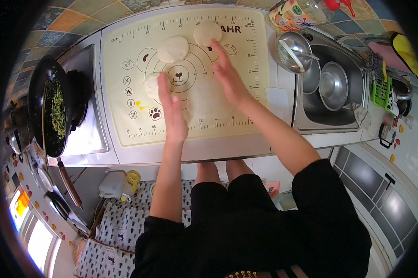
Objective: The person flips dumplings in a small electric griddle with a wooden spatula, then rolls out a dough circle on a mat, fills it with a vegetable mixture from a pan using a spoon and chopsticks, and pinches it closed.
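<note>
A cream silicone kneading mat [118,100], printed with rulers and a bear face, lies before me. On it are three flat dough rounds: a left one [151,85], a middle one [173,49] and a far one [207,33]. My left hand [174,114] is over the mat, held edge-on, its fingers partly covering the left round. My right hand [231,81] reaches further out, fingertips at the near edge of the far round; contact is unclear. Neither hand grips anything. Between them lies a thin, pale sheet [210,100], perhaps rolled dough.
At left, a black frying pan [49,111] holds chopped green-and-yellow filling. A white scraper [277,101] overlaps the mat's right side. Beyond it, a metal bowl [292,52] with a white utensil stands beside the sink [334,123], which contains metal bowls. A bottle with a red pump [299,15] stands behind.
</note>
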The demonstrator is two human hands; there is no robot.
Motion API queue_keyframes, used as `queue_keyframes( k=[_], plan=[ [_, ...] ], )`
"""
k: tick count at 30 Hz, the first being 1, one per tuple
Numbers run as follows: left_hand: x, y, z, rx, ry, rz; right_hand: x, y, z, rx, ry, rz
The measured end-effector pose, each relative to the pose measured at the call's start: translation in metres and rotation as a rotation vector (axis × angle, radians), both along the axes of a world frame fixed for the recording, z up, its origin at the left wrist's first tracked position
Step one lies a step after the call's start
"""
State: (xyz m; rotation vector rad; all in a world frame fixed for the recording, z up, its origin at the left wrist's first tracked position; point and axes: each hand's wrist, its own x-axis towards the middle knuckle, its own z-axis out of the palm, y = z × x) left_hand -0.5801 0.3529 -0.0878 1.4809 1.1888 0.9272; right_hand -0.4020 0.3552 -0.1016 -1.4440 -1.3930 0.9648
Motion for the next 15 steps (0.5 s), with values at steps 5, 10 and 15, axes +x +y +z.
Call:
queue_keyframes(
  k=[5, 10, 15],
  plan=[
    [0.037, 0.006, -0.019, 0.418, 0.726, -0.228, -0.018, -0.051, -0.011, -0.075, -0.552, -0.248],
    [0.047, 0.005, -0.034, 0.497, 0.890, -0.303, -0.042, -0.053, -0.014, -0.109, -0.634, -0.210],
    [0.051, 0.005, -0.032, 0.506, 0.890, -0.303, -0.032, -0.059, -0.014, -0.112, -0.586, -0.261]
  ],
)
